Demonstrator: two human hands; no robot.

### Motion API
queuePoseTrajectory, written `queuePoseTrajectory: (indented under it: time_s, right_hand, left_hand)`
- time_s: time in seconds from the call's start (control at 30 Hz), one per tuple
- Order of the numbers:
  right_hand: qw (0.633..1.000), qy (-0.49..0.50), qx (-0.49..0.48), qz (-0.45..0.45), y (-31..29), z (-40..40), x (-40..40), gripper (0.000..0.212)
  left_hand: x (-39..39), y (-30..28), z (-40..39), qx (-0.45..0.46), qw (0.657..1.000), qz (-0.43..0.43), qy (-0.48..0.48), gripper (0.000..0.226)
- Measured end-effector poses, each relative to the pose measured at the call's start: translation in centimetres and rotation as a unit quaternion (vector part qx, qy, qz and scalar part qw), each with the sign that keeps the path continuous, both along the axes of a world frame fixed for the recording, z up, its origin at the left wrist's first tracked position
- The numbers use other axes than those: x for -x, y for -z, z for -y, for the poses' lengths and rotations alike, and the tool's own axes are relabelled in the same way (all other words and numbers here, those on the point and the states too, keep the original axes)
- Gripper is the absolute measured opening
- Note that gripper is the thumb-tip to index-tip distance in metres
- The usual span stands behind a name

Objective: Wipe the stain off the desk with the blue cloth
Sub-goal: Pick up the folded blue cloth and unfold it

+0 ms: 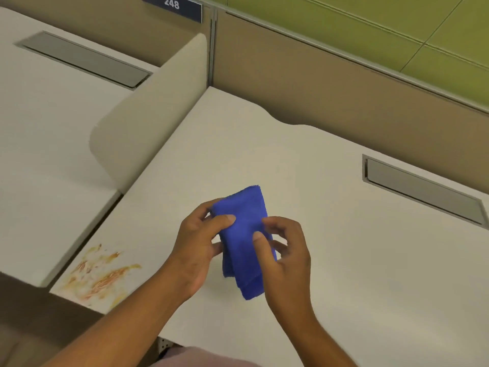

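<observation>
You hold the folded blue cloth [244, 239] above the white desk [344, 260], well right of the orange stain [102, 274] at the desk's near-left corner. Your left hand [195, 250] and right hand [285, 250] both pinch it, thumbs on top.

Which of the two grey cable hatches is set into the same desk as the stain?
The right-hand hatch. It sits in the desk that bears the stain at its near left corner. The other hatch lies beyond the divider, on the neighbouring desk.
</observation>
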State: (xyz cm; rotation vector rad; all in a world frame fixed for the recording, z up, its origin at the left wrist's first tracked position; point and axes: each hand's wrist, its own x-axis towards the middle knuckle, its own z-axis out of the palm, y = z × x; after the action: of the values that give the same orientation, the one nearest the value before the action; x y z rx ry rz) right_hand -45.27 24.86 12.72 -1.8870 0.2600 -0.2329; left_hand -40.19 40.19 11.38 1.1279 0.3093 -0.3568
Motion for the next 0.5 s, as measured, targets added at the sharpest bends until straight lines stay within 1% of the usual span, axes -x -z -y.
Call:
queuePoseTrajectory:
  time_s: [0.07, 0.13, 0.27, 0.37, 0.5]
  right_hand:
    - [0.998, -0.038, -0.041, -0.008, -1.0, -2.8, -0.6, 0.023]
    - [0.997, -0.051, -0.057, 0.000, -1.7, -4.8, -0.8, 0.024]
    - [0.996, -0.055, -0.074, 0.017, -2.9, -7.2, -0.6, 0.025]
    - [0.994, -0.051, -0.094, 0.015, -3.4, -8.4, -0.1, 0.032]
    - [0.994, -0.046, -0.094, 0.033, -4.0, -9.4, 0.2, 0.023]
  left_hand:
    - [1.0, -1.1, -1.6, -0.014, 0.999, 0.039, 0.017, 0.033]
    - [1.8, -2.0, -3.1, -0.027, 0.996, 0.080, 0.034, 0.033]
    - [3.0, -3.6, -5.6, -0.072, 0.988, 0.135, 0.024, 0.038]
    - [3.7, -4.6, -6.3, -0.094, 0.982, 0.164, 0.019, 0.040]
    - [4.2, -5.5, -6.7, -0.110, 0.973, 0.201, 0.019, 0.034]
